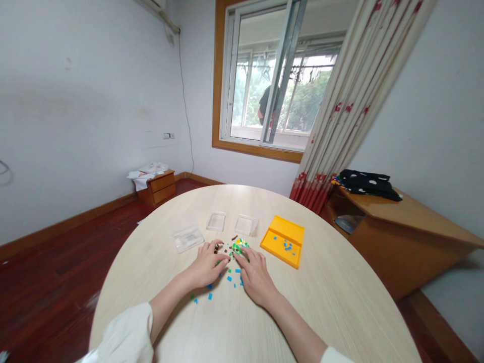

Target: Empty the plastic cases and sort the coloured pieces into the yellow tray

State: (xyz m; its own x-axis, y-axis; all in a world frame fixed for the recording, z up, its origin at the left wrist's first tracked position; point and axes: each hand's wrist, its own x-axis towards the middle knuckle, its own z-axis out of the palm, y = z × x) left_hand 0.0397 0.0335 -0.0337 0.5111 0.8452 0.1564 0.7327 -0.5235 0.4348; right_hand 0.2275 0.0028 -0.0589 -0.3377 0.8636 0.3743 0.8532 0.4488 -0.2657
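Note:
Small building bricks (pixel 238 246) in green, brown, yellow and blue lie in a loose pile on the table. My left hand (pixel 206 264) rests at the pile's left side, thumb and fingers apart, curved around a few dark brown bricks (pixel 217 247). From the right, my right hand (pixel 257 275) reaches in with its fingers spread, fingertips at the green bricks. Blue bricks (pixel 229 278) are scattered between and below the hands. To the right, an open yellow case (pixel 282 241) holds several blue bricks (pixel 288 246).
Three clear plastic containers stand along the back: a left one (pixel 188 239), a middle one (pixel 216 221) and a right one (pixel 245 225). The round table (pixel 321 312) faces a window. A wooden desk (pixel 412 227) with folded black cloth (pixel 370 184) is at right.

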